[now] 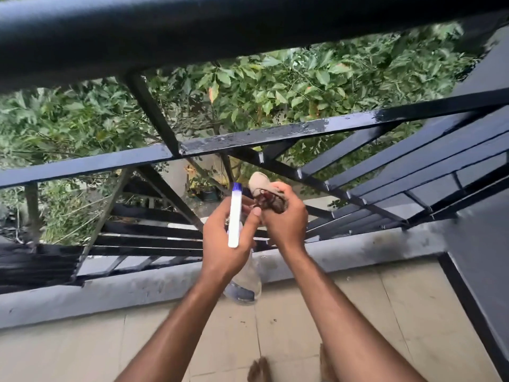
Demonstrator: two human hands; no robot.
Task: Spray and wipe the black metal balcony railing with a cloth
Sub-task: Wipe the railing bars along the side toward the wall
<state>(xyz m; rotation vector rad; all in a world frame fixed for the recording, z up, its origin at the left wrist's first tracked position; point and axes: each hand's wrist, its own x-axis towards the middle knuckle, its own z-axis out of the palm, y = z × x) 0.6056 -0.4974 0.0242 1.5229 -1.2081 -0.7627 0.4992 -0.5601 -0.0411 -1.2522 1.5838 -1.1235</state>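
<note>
The black metal railing [248, 139] crosses the view, its thick top rail [192, 31] overhead and a wet-looking middle bar below it. My left hand [228, 241] grips a spray bottle [245, 282] by its neck; the white and blue spray head [235, 216] points up and the clear body hangs below the hand. My right hand [286, 219] holds a bunched cloth [264, 188], beige with a dark brown soiled part, right beside the spray head. Both hands are in front of the lower bars, apart from the metal.
A grey concrete kerb [137, 290] runs under the railing, with beige floor tiles [82, 351] in front of it. A dark wall [479, 244] closes the right side. Green foliage [303, 84] fills the space beyond the bars. My feet show at the bottom edge.
</note>
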